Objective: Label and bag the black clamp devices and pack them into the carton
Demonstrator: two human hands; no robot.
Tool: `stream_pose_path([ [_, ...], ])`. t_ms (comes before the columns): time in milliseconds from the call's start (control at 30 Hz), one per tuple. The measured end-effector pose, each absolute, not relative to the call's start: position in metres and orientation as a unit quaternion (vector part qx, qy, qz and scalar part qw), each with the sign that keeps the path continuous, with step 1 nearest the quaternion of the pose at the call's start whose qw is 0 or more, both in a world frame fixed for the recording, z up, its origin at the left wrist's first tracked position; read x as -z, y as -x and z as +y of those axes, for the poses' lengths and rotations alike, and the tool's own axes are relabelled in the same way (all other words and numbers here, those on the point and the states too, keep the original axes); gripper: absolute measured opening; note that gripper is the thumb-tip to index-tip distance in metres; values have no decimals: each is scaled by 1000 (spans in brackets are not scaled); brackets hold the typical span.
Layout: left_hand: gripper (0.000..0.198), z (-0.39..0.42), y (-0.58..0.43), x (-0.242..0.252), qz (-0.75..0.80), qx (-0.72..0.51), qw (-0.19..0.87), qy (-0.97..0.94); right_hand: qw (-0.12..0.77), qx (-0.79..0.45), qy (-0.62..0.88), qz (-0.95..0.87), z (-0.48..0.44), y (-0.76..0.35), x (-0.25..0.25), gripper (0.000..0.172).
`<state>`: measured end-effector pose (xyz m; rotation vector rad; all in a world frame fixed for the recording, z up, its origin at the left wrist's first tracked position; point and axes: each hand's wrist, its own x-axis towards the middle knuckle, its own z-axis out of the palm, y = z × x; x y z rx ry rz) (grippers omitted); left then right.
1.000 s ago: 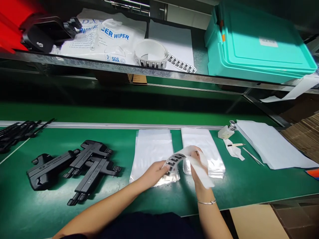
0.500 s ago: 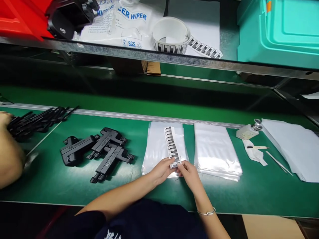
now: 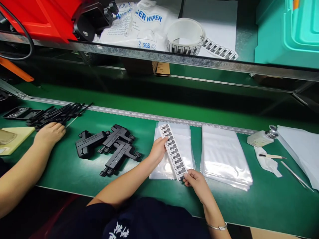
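Note:
A strip of black-and-white labels (image 3: pixel 174 153) stretches between my two hands, tilted above a stack of clear plastic bags (image 3: pixel 183 132). My left hand (image 3: pixel 159 148) pinches its left edge near the upper part. At the lower end, the fingers of my right hand (image 3: pixel 194 179) are closed on the strip's corner. A second stack of clear bags (image 3: pixel 224 156) lies to the right. Several black plastic housings (image 3: pixel 117 156) rest in a group left of my left forearm.
A co-worker's hand (image 3: pixel 51 132) reaches to a pile of thin black parts (image 3: pixel 62 114) at the left. On the right are a dispenser bottle (image 3: pixel 260 137), tweezers (image 3: pixel 297 176) and white sheets (image 3: pixel 299 152). A label roll (image 3: pixel 185 36) sits on the overhead shelf.
My left hand has slid up the strip, away from my right hand, which stays at the lower end. The view has shifted left. The co-worker's hand now shows at the black parts.

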<state>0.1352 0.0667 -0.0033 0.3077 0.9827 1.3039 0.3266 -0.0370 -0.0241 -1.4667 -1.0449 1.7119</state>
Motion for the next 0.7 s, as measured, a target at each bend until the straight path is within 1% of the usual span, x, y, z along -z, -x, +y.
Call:
stream_pose_path([
  [233,24,65,-137,1,440,-585,662,-158,350,-628,582,-379,-35,-328,24,61],
  [433,23,70,-134,1,451,-583,655,-166,365,-611,573,-407,-31,-325,24,60],
  [700,19,78,-130,-3,460,-583,646,-176,363,-670,541,-357,-33,-326,15,60],
])
